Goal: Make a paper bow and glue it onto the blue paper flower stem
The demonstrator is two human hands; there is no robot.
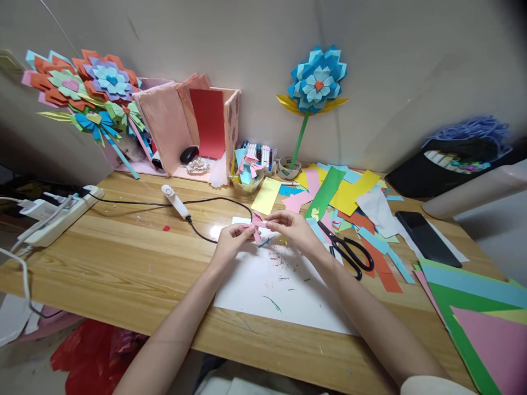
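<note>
Both of my hands meet over the far part of a white sheet of paper (263,299) marked with coloured strokes. Between them is a small pink folded paper piece (257,225) with several pointed strips. My left hand (235,241) pinches it from the left, and my right hand (290,227) pinches a strip on its right side. Parts of the piece are covered by my fingers. Black-handled scissors (348,249) lie just right of my right hand, over paper scraps. A white glue gun (175,202) with a black cable rests to the left beyond my left hand.
Coloured paper scraps (349,195) spread over the right back, near a phone (428,238). A blue paper flower (318,79) stands in a tape roll (289,167). A pink box (164,126), a cup of paper pieces (247,184) and a power strip (61,216) are at back and left.
</note>
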